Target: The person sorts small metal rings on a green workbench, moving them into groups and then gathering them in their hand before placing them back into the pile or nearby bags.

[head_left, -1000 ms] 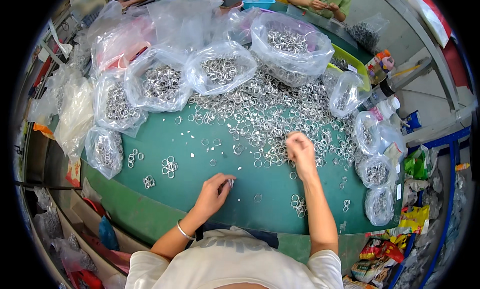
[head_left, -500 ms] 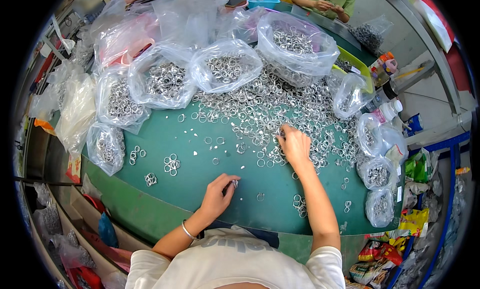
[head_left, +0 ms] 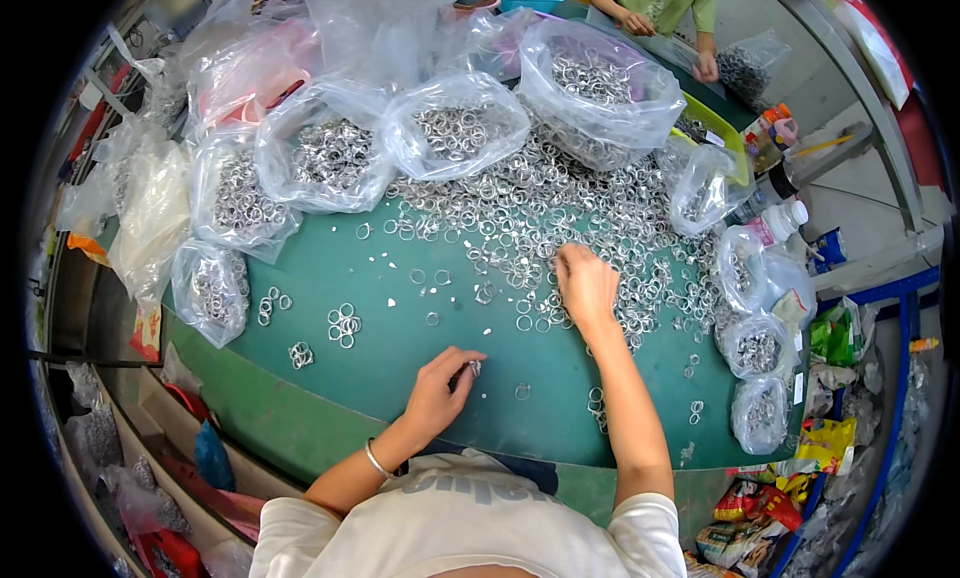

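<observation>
My left hand (head_left: 438,390) is closed low over the green tabletop near my body, its fingertips pinching a small silver ring (head_left: 475,367). Farther right, my right hand (head_left: 588,286) reaches to the near edge of a wide heap of silver rings (head_left: 625,203). Its fingers are curled together and point down among the rings; what they pinch is hidden. By my right forearm lies a small cluster of rings (head_left: 597,406), partly covered by the arm. To the left of my left hand are further small groups of rings (head_left: 344,325), and a single ring (head_left: 522,390) rests between my arms.
Open plastic bags of rings (head_left: 455,128) line the table's far side, with more small bags (head_left: 760,418) along the right edge. White scraps (head_left: 391,302) dot the green tabletop (head_left: 300,268). A bottle (head_left: 780,221) stands at right. Across the table, a person in a green shirt (head_left: 665,3) works.
My right hand's fingers have drawn closer together at the heap, and its forearm has shifted slightly left. My left hand stays nearly still. The hands of the person opposite have moved apart.
</observation>
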Demonstrator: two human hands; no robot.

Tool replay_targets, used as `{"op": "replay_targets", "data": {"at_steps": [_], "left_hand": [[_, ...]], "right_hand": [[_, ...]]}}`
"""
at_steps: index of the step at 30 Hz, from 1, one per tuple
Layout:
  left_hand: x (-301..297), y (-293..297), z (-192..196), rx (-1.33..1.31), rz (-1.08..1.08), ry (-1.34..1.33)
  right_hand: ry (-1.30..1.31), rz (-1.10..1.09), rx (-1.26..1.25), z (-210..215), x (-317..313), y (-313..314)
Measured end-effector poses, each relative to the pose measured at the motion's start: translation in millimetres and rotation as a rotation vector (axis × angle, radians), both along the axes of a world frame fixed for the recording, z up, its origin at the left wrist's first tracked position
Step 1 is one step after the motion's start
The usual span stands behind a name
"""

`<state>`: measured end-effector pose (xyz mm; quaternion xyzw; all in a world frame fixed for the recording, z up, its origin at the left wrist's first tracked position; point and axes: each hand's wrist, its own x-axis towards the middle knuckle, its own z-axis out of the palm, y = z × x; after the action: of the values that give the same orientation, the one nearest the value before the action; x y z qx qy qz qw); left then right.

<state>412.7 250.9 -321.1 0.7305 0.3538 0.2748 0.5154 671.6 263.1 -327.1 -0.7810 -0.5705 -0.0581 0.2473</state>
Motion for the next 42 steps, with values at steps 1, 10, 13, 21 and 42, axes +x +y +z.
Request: {"op": "replay_targets", "data": {"at_steps": [1, 10, 13, 21, 42], "left_hand": [[-2, 0, 0, -0.001, 0.011, -0.003], [-2, 4, -4, -0.114, -0.004, -0.010], [1, 2, -2, -0.186, -0.011, -0.062], [5, 3, 7, -0.478, -0.009, -0.246], [6, -13, 7, -0.288, -0.002, -0.277]], "right_hand": [[0.012, -0.002, 0.066, 1, 1, 2], [1.496, -0.016, -0.053, 37, 0, -30], [1.623, 0.044, -0.128, 37, -14, -40], [1.716, 0.142, -0.280, 40, -56, -63], [1.162, 0.054, -0.009, 25, -118, -90]]}}
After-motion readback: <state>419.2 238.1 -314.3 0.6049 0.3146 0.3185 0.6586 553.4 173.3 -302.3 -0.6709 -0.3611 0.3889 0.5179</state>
